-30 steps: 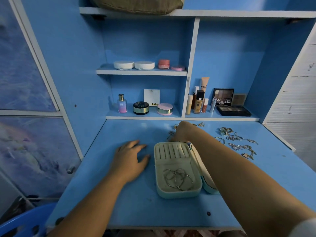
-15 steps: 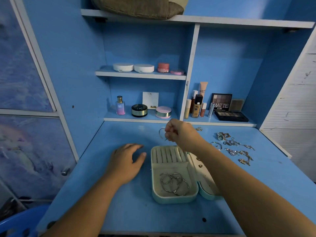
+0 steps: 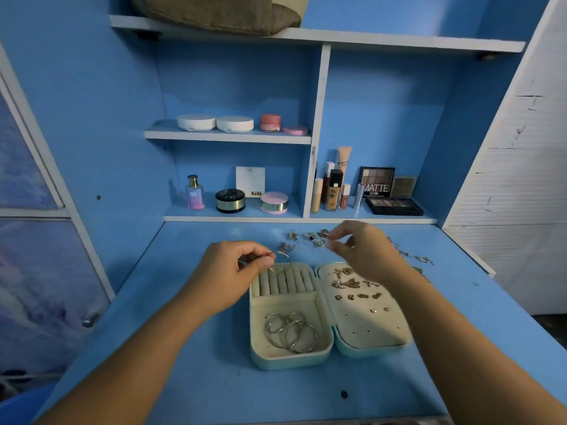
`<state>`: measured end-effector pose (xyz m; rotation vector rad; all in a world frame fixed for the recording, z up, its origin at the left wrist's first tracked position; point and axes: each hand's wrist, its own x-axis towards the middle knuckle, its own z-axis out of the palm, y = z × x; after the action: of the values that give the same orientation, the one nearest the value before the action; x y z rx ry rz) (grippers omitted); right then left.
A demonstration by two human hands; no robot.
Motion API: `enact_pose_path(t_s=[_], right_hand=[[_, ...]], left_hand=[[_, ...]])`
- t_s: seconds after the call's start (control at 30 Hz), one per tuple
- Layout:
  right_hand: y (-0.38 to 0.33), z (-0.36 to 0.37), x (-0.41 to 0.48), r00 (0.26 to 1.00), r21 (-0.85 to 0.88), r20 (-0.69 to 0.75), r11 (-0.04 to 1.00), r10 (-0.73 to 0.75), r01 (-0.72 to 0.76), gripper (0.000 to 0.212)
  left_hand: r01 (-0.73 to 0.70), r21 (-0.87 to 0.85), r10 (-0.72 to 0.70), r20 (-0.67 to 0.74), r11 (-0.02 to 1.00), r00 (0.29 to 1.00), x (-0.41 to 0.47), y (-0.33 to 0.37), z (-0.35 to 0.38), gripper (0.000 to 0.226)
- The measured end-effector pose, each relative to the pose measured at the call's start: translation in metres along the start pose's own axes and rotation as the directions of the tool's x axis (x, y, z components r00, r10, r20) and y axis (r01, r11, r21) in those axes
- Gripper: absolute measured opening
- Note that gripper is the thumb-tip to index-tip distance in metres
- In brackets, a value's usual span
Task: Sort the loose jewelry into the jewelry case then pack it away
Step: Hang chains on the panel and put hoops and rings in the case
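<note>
- Sorting looks to be partway through: the jewelry case (image 3: 260,357) lies open flat on the tabletop (image 3: 196,378), with both halves facing up and some pieces already in each.
- The near compartment of the case's left half holds a tangle of silver hoops (image 3: 290,332). The ring rolls (image 3: 285,282) behind it look bare, so no rings seem to have been filed.
- The padded panel (image 3: 368,329) in the right half carries several small gold earrings and studs (image 3: 357,296) in its upper part. Rows of holes nearer the person are unfilled.
- The left hand (image 3: 236,271) hovers at the far left corner of the case. Its fingers (image 3: 260,265) pinch a thin hoop earring (image 3: 283,257), which hangs just over the ring rolls and is not yet set down.
- The right hand (image 3: 368,253) is raised above the far edge of the padded panel, with thumb and forefinger drawn close together. I cannot tell whether they hold something small.
- Loose rings (image 3: 310,236) lie on the tabletop just beyond the case, with a small cluster (image 3: 287,247) beside them. Chains (image 3: 425,259) trail out to the right, partly hidden behind the right forearm.
- My estimate is that the hoops are nearly done, since the one in hand probably belongs with the others in the near compartment. The earrings are about half placed, and the rings and chains are untouched.
- Closing the case and packing it away has not begun and can only follow once the tabletop pieces are in.
</note>
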<state>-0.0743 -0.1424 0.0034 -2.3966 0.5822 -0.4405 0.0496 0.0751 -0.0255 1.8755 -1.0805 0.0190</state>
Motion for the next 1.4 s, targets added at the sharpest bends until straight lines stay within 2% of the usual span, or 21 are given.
enact_pose_path(t_s=[0.1,0.17,0.27,0.4,0.7,0.83,1.0,1.13,1.27,1.4], right_hand=[[0.047,-0.025,0.023,0.978,-0.279,-0.013,0.938,0.209,-0.204,0.022],[0.070,-0.032,0.032,0.955,-0.428,0.059,0.872,0.289,-0.238,0.033],[0.086,-0.032,0.036,0.943,-0.426,0.112,0.873,0.313,-0.239,0.049],[0.088,-0.027,0.040,0.953,-0.454,0.133,0.872,0.273,-0.186,0.041],[0.087,-0.025,0.050,0.958,-0.349,0.123,0.915,0.259,-0.203,0.029],[0.080,-0.024,0.044,0.986,-0.180,0.056,0.973,0.155,-0.143,0.008],[0.044,-0.027,0.014,0.996,0.006,-0.081,1.000,0.022,-0.022,0.003],[0.017,-0.013,-0.017,0.998,0.021,-0.019,0.998,-0.057,0.058,0.005],[0.002,0.007,-0.042,0.990,0.052,0.067,0.992,-0.122,0.119,0.008],[-0.003,0.027,-0.056,0.974,0.021,0.103,0.979,-0.203,0.202,0.002]], left_hand=[[-0.004,0.033,0.004,0.022,0.999,1.000,-0.005,0.003,-0.002,0.020],[0.000,0.055,-0.003,0.053,0.998,0.999,-0.010,0.003,-0.001,0.020],[0.000,0.081,-0.006,0.071,0.997,0.997,-0.018,0.000,0.002,0.011],[-0.003,0.088,-0.004,0.078,0.996,0.997,-0.027,-0.003,0.007,0.009],[0.011,0.102,-0.016,0.054,0.995,0.998,-0.037,-0.004,0.010,0.008],[-0.004,0.142,-0.004,0.055,0.990,0.998,-0.039,-0.001,0.008,0.010],[-0.039,0.220,0.019,0.093,0.975,0.995,-0.042,0.005,0.004,0.013],[-0.146,0.316,0.076,0.225,0.937,0.971,-0.045,0.012,0.007,0.024],[-0.252,0.417,0.140,0.280,0.873,0.950,-0.042,0.009,0.017,0.026],[-0.253,0.431,0.184,0.194,0.866,0.963,-0.041,0.002,0.019,0.027]])
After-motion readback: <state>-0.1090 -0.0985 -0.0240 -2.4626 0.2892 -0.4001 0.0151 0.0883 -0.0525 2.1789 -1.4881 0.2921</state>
